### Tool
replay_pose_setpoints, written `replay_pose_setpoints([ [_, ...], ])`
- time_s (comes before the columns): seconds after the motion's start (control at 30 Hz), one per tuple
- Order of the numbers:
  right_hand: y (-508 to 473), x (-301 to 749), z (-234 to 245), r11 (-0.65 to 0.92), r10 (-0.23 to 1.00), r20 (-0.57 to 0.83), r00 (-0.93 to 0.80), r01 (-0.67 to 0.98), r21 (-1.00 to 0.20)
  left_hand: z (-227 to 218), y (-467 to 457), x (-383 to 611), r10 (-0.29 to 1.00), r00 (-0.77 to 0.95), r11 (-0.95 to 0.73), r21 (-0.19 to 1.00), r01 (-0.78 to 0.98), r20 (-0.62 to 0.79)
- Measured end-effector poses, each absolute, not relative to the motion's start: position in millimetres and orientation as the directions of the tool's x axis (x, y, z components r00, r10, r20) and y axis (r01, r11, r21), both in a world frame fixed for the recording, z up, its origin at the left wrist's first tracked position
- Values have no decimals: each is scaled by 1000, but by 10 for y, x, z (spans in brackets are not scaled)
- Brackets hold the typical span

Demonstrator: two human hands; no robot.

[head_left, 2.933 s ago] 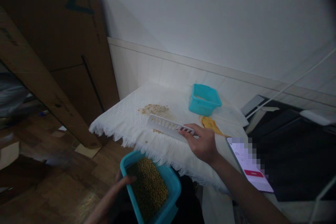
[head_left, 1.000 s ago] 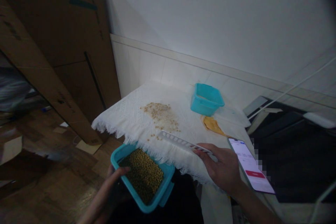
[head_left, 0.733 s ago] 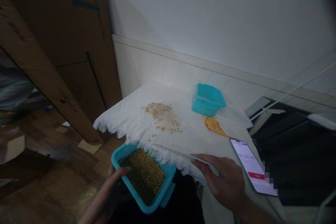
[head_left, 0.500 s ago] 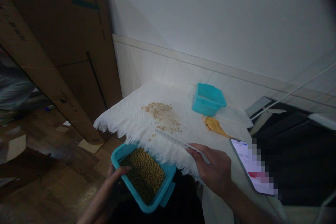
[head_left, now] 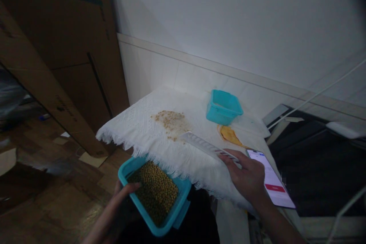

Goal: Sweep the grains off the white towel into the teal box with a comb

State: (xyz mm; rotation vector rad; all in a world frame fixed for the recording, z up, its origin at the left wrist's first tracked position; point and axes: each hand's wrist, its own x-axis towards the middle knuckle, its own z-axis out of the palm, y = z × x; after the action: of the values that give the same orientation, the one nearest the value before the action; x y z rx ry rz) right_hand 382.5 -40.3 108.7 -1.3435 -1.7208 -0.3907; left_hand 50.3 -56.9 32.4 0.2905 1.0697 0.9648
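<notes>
My left hand [head_left: 121,198] grips the left rim of a turquoise plastic container [head_left: 183,187], its thumb over the edge. Inside lie yellow soybeans [head_left: 162,183] beside small dark green beans [head_left: 147,202]. The container is held just below the fringed edge of a white cloth [head_left: 137,122]. My right hand [head_left: 247,175] is closed on one end of a flat white strip with slanted grooves [head_left: 203,146]. The strip's far end is at the near side of a scattered patch of pale grains and yellowish beans [head_left: 173,122] on the cloth.
A second turquoise container [head_left: 221,112] stands on the cloth near the wall. In front of it lies a yellow-orange flat item [head_left: 230,135]. A lit phone [head_left: 271,179] rests by my right hand. Large cardboard boxes [head_left: 71,95] stand at left; dark equipment [head_left: 320,167] is at right.
My right hand has moved right and the strip has turned, showing its broad grooved face; its tip has shifted away from the cloth's fringe. The left hand still holds the container. The view has shifted slightly.
</notes>
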Motion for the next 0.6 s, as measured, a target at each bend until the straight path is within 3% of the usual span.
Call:
replay_pose_setpoints([
  [0.27,-289,3662,1086,420,682,729,-52,844,-332,379,-548,547,775,64,585,676,-447,-628],
  [0.6,-277,3687,1062,435,676,735,-55,835,-338,410,-568,566,780,83,579,665,-473,-620],
])
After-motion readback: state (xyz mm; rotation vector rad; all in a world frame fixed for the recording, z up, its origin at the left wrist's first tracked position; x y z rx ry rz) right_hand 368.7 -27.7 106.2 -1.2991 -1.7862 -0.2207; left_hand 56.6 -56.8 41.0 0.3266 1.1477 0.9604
